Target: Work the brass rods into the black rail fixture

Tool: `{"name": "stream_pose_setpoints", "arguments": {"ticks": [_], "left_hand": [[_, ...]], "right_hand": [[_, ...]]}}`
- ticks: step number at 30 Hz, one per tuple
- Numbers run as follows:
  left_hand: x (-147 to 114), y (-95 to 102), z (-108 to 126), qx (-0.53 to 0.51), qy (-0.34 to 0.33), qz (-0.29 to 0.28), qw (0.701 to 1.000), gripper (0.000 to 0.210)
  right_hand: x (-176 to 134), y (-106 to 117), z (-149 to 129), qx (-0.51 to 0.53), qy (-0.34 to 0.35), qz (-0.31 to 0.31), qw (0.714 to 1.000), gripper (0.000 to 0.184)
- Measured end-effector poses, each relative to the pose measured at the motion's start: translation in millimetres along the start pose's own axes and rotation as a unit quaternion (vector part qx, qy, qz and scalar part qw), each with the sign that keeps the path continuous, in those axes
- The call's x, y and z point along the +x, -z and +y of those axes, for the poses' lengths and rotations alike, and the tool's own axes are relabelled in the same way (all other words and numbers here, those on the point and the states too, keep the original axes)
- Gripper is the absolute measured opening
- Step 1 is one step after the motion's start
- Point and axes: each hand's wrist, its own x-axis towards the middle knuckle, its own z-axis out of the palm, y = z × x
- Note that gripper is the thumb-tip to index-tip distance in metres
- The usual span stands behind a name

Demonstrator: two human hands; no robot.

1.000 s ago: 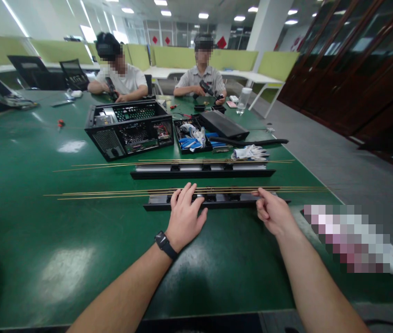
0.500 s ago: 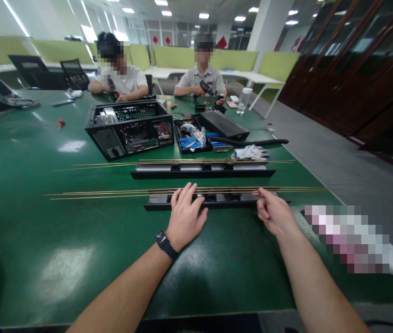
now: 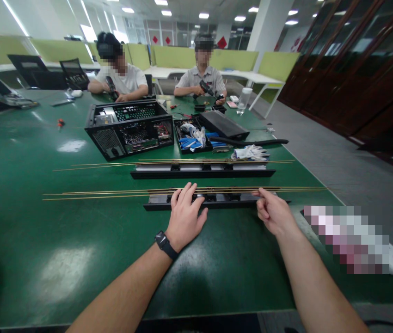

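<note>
Light is spilling in from the pale, washed-out upper left, while ceiling lights [image 3: 204, 15] are glowing overhead. The glossy green table [image 3: 113, 296] is throwing back glare: 1 broad hazy patch near the front and 1 smaller, whiter patch farther back. Shadow is darkening its lower left corner. The brass-coloured rods [image 3: 95, 193] are catching thin highlights. At right, the cabinets [image 3: 349, 69] are looking dim, leaning under wide-angle distortion. Mosaic blocks are hiding the faces of 2 co-workers [image 3: 202, 76].

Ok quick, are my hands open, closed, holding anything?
Left hand: open, over the thin rods and near rail.
Right hand: partly curled at the rods; can't tell if it grips one.
</note>
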Motion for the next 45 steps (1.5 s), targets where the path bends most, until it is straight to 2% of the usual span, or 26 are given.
{"name": "stream_pose_setpoints", "arguments": {"ticks": [3,8,15,22,29,36,41,45], "left_hand": [[-0.3,-0.5,-0.3,0.000,0.000,0.000,1.000,0.024],[-0.2,0.0,0.1,0.005,-0.001,-0.005,1.000,0.025],[-0.1,0.8,0.4,0.002,-0.001,-0.004,1.000,0.025],[0.2,0.4,0.4,0.004,-0.003,-0.003,1.000,0.024],[0.1,1.0,0.7,-0.001,-0.003,0.000,1.000,0.024],[0.0,0.7,0.5,0.003,-0.001,-0.007,1.000,0.025],[0.1,0.1,0.3,0.004,0.000,-0.003,1.000,0.024],[0.0,0.2,0.5,0.004,-0.001,-0.003,1.000,0.025]], "right_hand": [[-0.3,-0.4,0.0,0.004,0.008,0.000,1.000,0.031],[-2.6,-3.1,1.2,-0.014,-0.005,-0.042,0.999,0.035],[0.6,0.1,0.1,0.005,0.003,-0.004,1.000,0.031],[-2.9,-2.7,1.1,-0.009,-0.004,-0.037,0.999,0.033],[-1.0,0.1,-1.3,0.005,0.005,-0.004,1.000,0.028],[-4.9,-4.3,-0.3,-0.010,-0.006,-0.051,0.999,0.033],[-1.3,-1.0,-0.6,0.005,0.003,-0.011,1.000,0.030],[-1.3,-0.4,-0.1,0.006,0.004,-0.018,1.000,0.031]]}}
